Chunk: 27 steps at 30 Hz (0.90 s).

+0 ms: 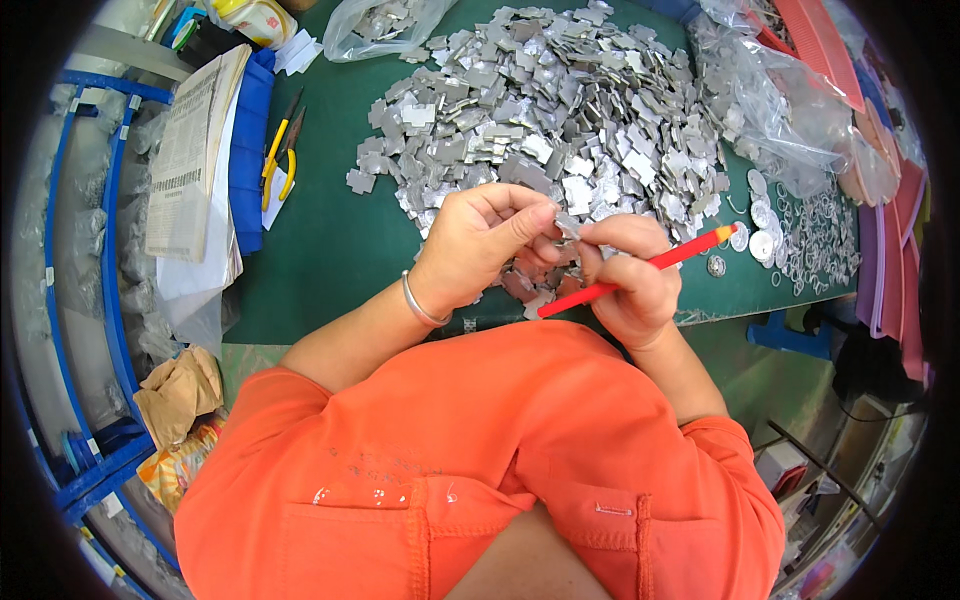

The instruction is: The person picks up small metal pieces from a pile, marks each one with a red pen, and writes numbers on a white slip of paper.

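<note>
Close in front of me, both hands meet over the near edge of a large heap of flat silver metal pieces (540, 100). My left hand (470, 245) is closed, thumb and fingers pinching one small grey metal piece (566, 226). My right hand (640, 285) touches that same piece with its thumb and fingertip. A red pen-like stick (690, 248) with a yellow-orange end lies gripped across the right hand's fingers; its other end slants down toward my body. Whether it is a pen or a tool I cannot make out.
Yellow-handled pliers (284, 170) lie left on the green table (300, 285), beside a blue bin (250, 150) and newspapers (195, 160). At right are small metal rings (820, 235), round discs (762, 230) and clear plastic bags (770, 110). A blue rack (112, 260) stands far left.
</note>
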Motion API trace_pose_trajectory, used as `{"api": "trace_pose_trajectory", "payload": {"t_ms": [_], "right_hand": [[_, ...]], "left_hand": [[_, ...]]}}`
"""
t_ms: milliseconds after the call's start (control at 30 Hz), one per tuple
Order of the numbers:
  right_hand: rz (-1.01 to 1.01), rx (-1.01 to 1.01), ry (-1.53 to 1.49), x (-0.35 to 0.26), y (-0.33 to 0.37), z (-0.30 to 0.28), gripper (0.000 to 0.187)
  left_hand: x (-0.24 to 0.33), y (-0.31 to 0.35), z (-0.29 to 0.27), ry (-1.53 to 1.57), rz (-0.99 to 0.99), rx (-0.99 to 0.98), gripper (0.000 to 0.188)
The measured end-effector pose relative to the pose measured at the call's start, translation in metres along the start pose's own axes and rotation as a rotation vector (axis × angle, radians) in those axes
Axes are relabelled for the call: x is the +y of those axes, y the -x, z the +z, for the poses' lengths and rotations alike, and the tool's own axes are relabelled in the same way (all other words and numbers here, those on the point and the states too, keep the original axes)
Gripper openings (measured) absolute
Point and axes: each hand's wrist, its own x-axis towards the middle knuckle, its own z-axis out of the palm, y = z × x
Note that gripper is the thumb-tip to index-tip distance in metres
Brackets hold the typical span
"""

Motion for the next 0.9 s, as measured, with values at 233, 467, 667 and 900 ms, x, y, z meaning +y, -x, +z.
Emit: {"api": "trace_pose_trajectory", "payload": {"t_ms": [233, 467, 667, 900], "right_hand": [[0.259, 0.125, -0.103, -0.004, 0.002, 0.007, 0.024], [1.031, 0.181, -0.729, -0.006, -0.008, 0.001, 0.013], [0.610, 0.123, -0.473, -0.004, -0.008, 0.009, 0.026], [-0.075, 0.552, 0.775, 0.083, -0.080, -0.106, 0.020]], "left_hand": [[0.001, -0.006, -0.006, 0.114, 0.038, 0.046, 0.021], [-0.002, -0.004, 0.004, -0.259, 0.339, 0.142, 0.015], [-0.001, -0.014, -0.003, -0.855, 1.032, 0.095, 0.014], [0.001, -0.007, -0.010, -0.771, 0.906, 0.124, 0.013]]}}
